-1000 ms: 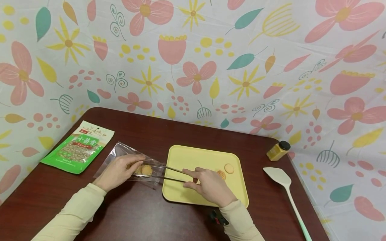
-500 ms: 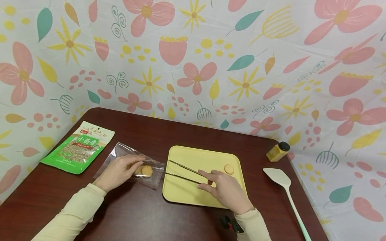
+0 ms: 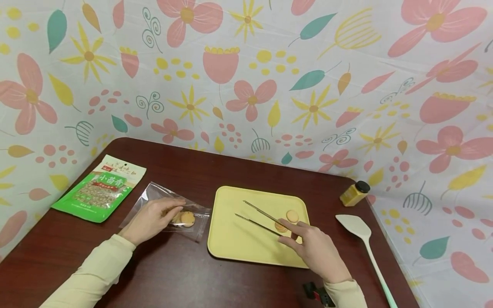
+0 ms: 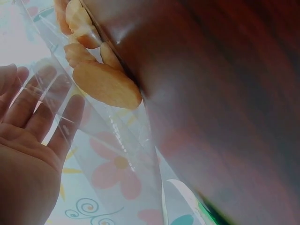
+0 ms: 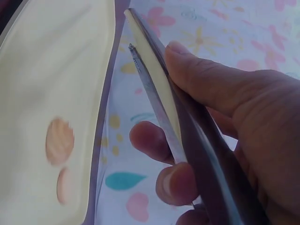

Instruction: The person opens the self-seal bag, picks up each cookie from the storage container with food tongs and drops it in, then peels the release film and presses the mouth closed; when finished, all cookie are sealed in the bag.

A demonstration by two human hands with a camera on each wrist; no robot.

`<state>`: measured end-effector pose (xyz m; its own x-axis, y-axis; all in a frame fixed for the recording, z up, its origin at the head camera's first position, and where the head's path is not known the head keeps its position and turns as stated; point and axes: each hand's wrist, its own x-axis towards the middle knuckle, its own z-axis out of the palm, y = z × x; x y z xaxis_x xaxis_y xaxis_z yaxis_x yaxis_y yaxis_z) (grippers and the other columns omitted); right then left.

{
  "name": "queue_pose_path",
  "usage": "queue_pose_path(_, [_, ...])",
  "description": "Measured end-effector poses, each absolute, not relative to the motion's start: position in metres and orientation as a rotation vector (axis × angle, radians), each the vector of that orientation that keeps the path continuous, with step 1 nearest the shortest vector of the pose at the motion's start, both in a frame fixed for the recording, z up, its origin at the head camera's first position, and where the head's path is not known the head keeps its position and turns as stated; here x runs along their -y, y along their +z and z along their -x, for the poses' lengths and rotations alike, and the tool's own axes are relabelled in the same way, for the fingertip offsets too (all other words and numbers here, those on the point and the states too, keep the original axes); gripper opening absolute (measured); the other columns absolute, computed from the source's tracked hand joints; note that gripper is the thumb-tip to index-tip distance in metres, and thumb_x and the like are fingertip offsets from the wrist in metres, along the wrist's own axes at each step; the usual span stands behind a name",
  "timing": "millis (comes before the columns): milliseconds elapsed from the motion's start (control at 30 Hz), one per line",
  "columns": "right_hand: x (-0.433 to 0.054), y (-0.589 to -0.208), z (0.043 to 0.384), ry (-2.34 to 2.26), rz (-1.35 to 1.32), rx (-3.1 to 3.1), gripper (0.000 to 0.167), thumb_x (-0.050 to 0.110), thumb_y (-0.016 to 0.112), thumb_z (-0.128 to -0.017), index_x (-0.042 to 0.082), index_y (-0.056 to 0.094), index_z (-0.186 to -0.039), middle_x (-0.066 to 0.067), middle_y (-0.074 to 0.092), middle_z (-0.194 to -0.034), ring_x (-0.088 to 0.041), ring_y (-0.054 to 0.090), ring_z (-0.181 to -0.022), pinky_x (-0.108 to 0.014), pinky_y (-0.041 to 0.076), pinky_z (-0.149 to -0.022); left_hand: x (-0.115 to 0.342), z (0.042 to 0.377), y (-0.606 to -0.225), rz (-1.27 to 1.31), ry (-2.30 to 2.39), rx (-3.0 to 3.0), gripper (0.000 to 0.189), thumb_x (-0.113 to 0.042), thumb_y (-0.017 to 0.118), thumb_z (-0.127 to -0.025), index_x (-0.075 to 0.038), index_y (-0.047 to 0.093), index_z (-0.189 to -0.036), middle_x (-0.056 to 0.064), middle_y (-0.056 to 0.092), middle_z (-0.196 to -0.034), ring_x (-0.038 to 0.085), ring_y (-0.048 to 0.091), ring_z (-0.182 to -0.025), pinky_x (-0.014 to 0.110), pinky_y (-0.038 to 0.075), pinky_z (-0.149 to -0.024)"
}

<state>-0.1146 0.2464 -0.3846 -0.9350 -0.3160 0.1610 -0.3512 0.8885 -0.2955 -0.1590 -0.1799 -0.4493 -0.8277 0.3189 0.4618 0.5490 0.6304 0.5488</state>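
Note:
My left hand (image 3: 155,218) is at a clear plastic zip bag (image 3: 198,233) on the table, pinching its upper film. Several round cookies (image 3: 187,219) lie inside the bag. In the left wrist view, the cookies (image 4: 105,84) show through the film (image 4: 131,145), and the other fingers of my left hand (image 4: 40,126) stretch out loosely behind it. My right hand (image 3: 317,248) grips metal tongs (image 3: 262,212) over the yellow tray (image 3: 231,248). The tongs' arms stand apart with nothing between their tips. On the tray, a ridged cookie (image 3: 281,226) lies beside a plain round cookie (image 3: 292,216).
A green-and-white seasoning packet (image 3: 100,188) lies at the left of the table. On the right are a small yellow spice bottle (image 3: 354,193) with a black cap and a white spatula (image 3: 358,226) with a pale green handle. A flowered cloth (image 3: 246,85) hangs behind.
My right hand has drawn the tongs rightward, away from the bag's mouth to above the tray. The tongs' tips have left the bag. My left hand stays where it was.

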Motion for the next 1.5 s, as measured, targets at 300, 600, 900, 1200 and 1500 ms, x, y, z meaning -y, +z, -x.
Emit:
queue_pose_path(300, [-0.274,-0.386,0.103,0.487,-0.361,2.99,0.059,0.064,0.062,-0.083,0.028,0.064,-0.13,0.011,0.063,-0.088,-0.008,0.057,-0.069,-0.031,0.045,-0.058,0.179,0.159,-0.449,0.69,-1.025,2.556,0.023,-0.013,0.07,-0.091,-0.01,0.073,-0.113,0.0,0.071,-0.111,0.018,0.065,-0.104,0.04,0.054,-0.087])
queue_pose_path(600, [-0.298,-0.383,0.096,0.468,-0.184,3.078,0.065,0.066,0.059,-0.085,0.023,0.062,-0.133,-0.002,0.066,-0.098,-0.013,0.057,-0.072,-0.034,0.045,-0.057,0.179,0.159,-0.448,0.698,-1.024,2.549,0.022,-0.012,0.07,-0.09,-0.009,0.074,-0.112,0.0,0.071,-0.109,0.018,0.066,-0.103,0.039,0.055,-0.086])
queue_pose_path(900, [-0.326,-0.387,0.091,0.492,-0.137,3.06,0.067,0.065,0.058,-0.086,0.017,0.061,-0.135,-0.014,0.064,-0.126,-0.032,0.065,-0.104,-0.049,0.054,-0.072,0.179,0.159,-0.448,0.669,-1.028,2.596,0.022,-0.014,0.069,-0.092,-0.011,0.073,-0.114,0.0,0.071,-0.111,0.018,0.065,-0.104,0.041,0.054,-0.086])
queue_pose_path(1200, [-0.339,-0.393,0.083,0.465,-0.044,3.089,0.069,0.064,0.06,-0.085,0.015,0.061,-0.134,-0.017,0.067,-0.117,-0.03,0.066,-0.101,-0.055,0.05,-0.072,0.179,0.158,-0.447,0.684,-1.038,2.588,0.022,-0.013,0.069,-0.091,-0.01,0.073,-0.113,0.0,0.071,-0.11,0.017,0.065,-0.103,0.04,0.055,-0.086])
queue_pose_path(1500, [-0.345,-0.397,0.082,0.469,-0.02,3.096,0.067,0.06,0.064,-0.086,0.013,0.061,-0.134,-0.017,0.07,-0.109,-0.025,0.066,-0.094,-0.055,0.05,-0.073,0.179,0.157,-0.446,0.668,-1.026,2.593,0.022,-0.014,0.069,-0.091,-0.011,0.074,-0.113,0.0,0.071,-0.11,0.018,0.065,-0.104,0.04,0.055,-0.086])
